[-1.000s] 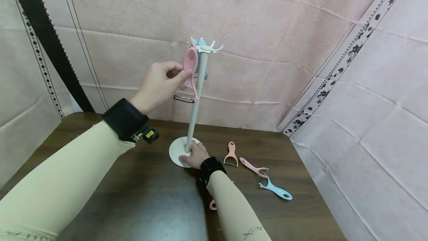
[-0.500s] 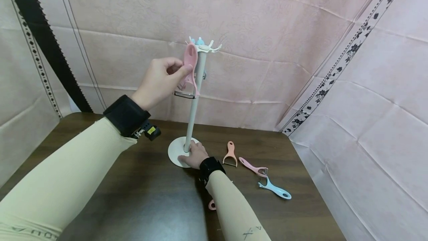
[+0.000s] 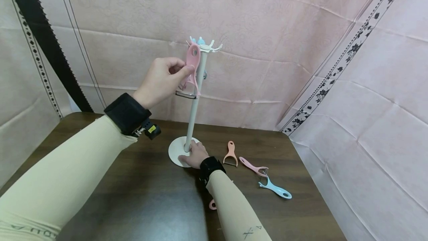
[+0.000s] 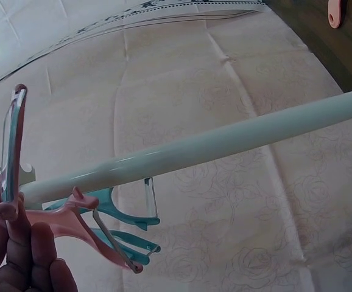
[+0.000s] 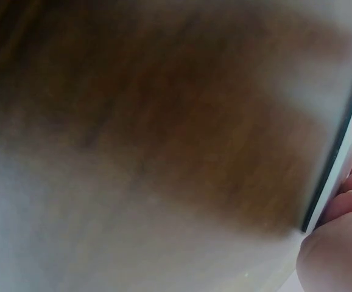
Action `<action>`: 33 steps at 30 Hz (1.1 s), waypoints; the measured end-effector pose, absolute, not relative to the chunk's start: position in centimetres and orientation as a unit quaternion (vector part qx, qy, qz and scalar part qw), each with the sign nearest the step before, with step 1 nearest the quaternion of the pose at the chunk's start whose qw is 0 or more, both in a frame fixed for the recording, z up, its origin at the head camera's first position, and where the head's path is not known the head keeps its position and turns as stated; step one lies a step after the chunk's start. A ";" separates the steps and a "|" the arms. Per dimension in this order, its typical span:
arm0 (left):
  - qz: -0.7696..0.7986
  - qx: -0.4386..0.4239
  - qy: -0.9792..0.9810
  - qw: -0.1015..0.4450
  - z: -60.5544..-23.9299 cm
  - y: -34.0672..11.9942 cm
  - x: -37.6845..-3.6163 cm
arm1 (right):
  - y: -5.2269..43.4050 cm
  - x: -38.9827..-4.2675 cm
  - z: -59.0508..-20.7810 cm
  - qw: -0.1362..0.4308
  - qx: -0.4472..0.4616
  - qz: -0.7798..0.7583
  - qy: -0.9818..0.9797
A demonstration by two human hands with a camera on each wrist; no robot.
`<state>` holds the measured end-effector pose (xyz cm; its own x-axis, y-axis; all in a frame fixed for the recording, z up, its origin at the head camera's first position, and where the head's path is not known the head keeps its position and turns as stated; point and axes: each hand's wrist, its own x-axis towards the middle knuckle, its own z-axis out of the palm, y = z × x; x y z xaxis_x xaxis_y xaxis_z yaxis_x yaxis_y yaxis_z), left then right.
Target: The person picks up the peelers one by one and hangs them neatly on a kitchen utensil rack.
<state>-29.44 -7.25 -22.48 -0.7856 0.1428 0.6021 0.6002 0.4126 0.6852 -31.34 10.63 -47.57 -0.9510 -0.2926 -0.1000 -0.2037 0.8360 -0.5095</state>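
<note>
A white stand (image 3: 194, 111) rises from a round base (image 3: 174, 148) on the dark wooden table (image 3: 150, 196). My left hand (image 3: 184, 71) pinches a pink peeler (image 3: 193, 60) by its handle, its hanging hole right beside the hooks (image 3: 208, 47) at the top. In the left wrist view the pink peeler (image 4: 11, 140) lies close against the pole (image 4: 225, 143), with a blue peeler (image 4: 124, 213) hanging behind it. My right hand (image 3: 192, 154) rests on the base at the foot of the pole. The blurred right wrist view shows only the fingers (image 5: 346, 201) on a white surface.
To the right of the base lie an orange-pink peeler (image 3: 230, 153), a pink peeler (image 3: 254, 167) and a blue peeler (image 3: 275, 190). Another pink piece (image 3: 212, 205) peeks out behind my right forearm. Pink cloth walls close in behind and on the right.
My left hand has lifted the pink peeler slightly and turned it, bringing its hole up against the top hooks. The right hand has stayed on the base.
</note>
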 end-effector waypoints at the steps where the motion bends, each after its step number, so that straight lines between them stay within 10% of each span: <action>1: -0.488 -0.231 -0.809 0.232 -22.5 -7.3 -29.4 | 10.6 -31.3 -47.5 0.087 -0.131 -0.256 0.954; 33: -0.468 -0.224 -0.828 0.212 -22.9 -8.4 -29.5 | 10.8 -31.4 -47.6 0.093 -0.134 -0.267 0.950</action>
<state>-29.49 -8.39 -22.92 -0.8104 0.1720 0.5601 0.5686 0.4617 0.6808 -31.43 10.77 -47.64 -0.9468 -0.3044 -0.1049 -0.2054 0.8219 -0.5313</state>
